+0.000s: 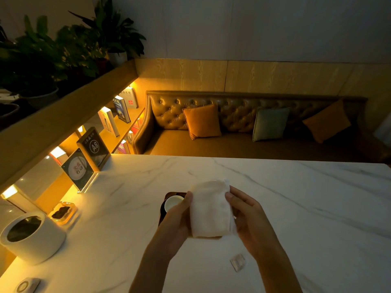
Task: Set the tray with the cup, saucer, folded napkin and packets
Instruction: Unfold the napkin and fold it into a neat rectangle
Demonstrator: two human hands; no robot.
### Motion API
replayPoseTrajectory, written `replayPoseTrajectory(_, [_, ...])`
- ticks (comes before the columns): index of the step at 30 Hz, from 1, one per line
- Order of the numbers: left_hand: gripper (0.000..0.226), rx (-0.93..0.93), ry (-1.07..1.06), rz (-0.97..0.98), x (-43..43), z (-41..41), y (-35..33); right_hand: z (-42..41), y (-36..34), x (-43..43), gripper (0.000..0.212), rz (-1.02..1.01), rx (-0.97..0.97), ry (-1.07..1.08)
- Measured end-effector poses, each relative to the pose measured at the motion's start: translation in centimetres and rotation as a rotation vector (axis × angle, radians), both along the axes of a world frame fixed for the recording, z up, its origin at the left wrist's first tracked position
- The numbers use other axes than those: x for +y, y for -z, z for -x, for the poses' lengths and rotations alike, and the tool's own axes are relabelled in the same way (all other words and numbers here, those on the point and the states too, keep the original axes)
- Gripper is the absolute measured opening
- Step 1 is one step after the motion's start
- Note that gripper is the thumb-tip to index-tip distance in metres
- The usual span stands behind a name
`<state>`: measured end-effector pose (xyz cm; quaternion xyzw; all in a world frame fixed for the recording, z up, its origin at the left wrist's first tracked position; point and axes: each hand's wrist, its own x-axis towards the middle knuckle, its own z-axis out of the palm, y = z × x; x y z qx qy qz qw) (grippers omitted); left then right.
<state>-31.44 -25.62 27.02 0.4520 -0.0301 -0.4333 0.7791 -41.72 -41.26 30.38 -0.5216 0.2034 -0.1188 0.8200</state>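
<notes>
A white folded napkin (210,208) is held upright above the dark wooden tray (172,194). My left hand (177,218) grips its left edge and my right hand (247,216) grips its right edge. A white cup (172,203) sits on a dark saucer (162,207) at the tray's far left; most of the tray is hidden behind the napkin and my hands. One small silvery packet (238,261) lies on the marble table (296,197), near my right forearm.
A white round pot (31,235) and a small glass dish (62,212) stand at the table's left edge. Two sign stands (84,163) sit at the far left corner. A small box (26,285) lies bottom left. A sofa with cushions (243,123) runs behind.
</notes>
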Motion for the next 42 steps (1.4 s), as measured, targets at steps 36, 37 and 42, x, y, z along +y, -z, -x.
replayPoseTrajectory(36, [0.025, -0.909, -0.545, -0.543, -3.1, 1.8, -0.7, -1.0, 2.0, 0.0, 0.031, 0.9, 0.094, 0.409])
replayPoseTrajectory(37, [0.025, -0.918, -0.545, -0.537, -3.2, 1.9, -0.7, -1.0, 2.0, -0.1, 0.034, 0.897, 0.083, 0.411])
replayPoseTrajectory(42, [0.023, -0.861, -0.513, -0.501, -3.5, 1.6, -0.7, -1.0, 1.7, -0.3, 0.02, 0.745, 0.037, 0.426])
